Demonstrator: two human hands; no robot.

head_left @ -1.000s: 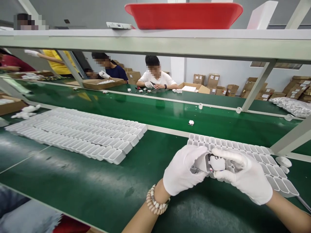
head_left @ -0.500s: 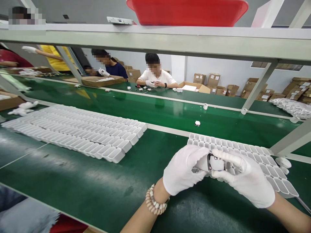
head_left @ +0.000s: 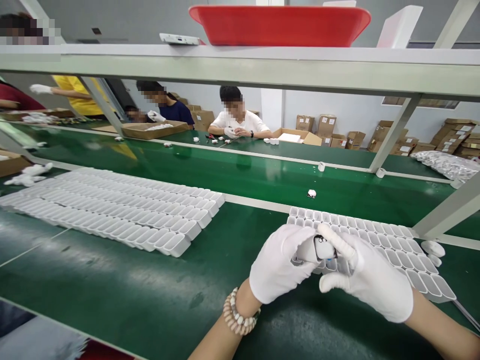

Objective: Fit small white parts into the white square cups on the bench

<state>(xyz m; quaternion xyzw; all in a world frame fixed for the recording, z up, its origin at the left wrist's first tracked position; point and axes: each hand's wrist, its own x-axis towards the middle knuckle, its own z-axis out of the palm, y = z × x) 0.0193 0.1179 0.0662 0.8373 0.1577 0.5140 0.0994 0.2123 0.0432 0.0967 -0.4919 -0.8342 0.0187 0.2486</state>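
In my gloved left hand is a white plastic housing, lying on its side with its mouth facing right. A small white part with black and blue bits sits partly inside that mouth; its inner end is hidden. My gloved right hand is at the part's right side, fingertips against its upper edge, thumb apart below. Rows of matching white housings stand mouth up behind and beneath my hands. A larger block of white housings covers the left of the green bench.
A metal shelf beam crosses above, carrying a red tray. Another small white part lies on the green conveyor. White gloves lie far left. A slanted post rises at right. Co-workers sit across the line.
The small part has gone deeper into the housing. My right thumb has come away from its underside, and the part on the conveyor has shifted slightly right in view.
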